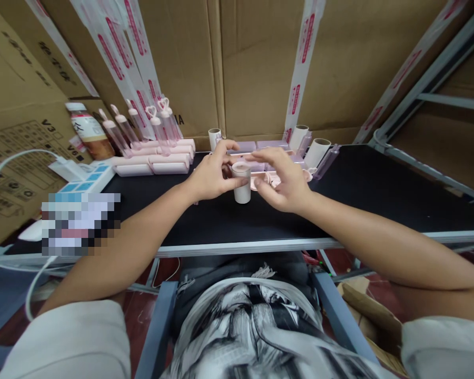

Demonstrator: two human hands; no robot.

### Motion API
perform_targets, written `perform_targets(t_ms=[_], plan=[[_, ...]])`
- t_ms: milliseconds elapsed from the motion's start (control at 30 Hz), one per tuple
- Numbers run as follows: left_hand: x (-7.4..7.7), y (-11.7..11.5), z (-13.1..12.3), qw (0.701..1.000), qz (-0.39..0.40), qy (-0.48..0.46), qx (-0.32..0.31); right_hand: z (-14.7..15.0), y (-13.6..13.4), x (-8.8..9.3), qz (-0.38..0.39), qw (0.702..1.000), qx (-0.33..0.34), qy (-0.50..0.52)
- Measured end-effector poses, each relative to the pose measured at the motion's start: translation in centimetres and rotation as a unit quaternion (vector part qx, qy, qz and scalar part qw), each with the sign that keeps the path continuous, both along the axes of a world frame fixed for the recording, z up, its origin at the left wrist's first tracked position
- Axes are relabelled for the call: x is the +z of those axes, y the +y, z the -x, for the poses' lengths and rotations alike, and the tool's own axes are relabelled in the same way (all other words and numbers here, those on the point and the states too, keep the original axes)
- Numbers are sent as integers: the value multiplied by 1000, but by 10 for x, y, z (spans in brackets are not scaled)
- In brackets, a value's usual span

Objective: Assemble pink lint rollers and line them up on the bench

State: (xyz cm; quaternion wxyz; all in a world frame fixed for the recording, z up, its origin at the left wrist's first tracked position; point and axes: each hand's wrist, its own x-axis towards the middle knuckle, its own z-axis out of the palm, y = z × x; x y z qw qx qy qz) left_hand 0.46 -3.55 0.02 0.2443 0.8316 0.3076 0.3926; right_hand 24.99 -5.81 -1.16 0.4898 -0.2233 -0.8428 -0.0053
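Observation:
My left hand [213,176] is wrapped round a small white paper roll [242,190] that stands upright on the black table top [359,184]. My right hand [281,181] hovers just to the right of the roll with its fingers stretched out and apart, fingertips over the roll's top. A pink ring-shaped part [260,181] lies on the table right behind the roll, partly hidden by my right hand.
Pink lint-roller handles [158,123] stand over stacked pink cases [161,160] at the back left. More white rolls [316,152] and flat pink pieces [256,147] line the back. A bottle [89,131], white charger and cable [69,168] sit left. Cardboard boxes [253,63] form the back wall.

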Motion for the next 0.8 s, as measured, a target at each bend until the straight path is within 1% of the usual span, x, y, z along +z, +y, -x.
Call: perform_targets(t_ms=[67,133,233,333,400,467,567,633,733,800], plan=[[4,-1,1,1000,-15,1,9,-5,4,4,5,999,-35,31],[9,-2,4,999,-36,0,27,-9,10,6,45,996,-72,18],[16,1,9,996,-58,-30,65,-10,18,6,133,980,-115,-98],[17,8,14,990,-70,-77,99,-5,19,4,199,940,-159,-228],[17,14,17,987,-70,-95,113,-1,16,3,224,915,-180,-285],[15,20,20,986,-63,-99,120,1,13,2,232,908,-171,-305],[12,28,25,985,-53,-100,129,1,11,1,203,928,-140,-281],[10,33,26,984,-43,-110,131,2,10,1,184,928,-151,-286],[9,36,24,980,-10,-149,131,6,7,2,206,898,-191,-339],[11,33,19,972,33,-186,140,9,4,3,218,882,-193,-371]])
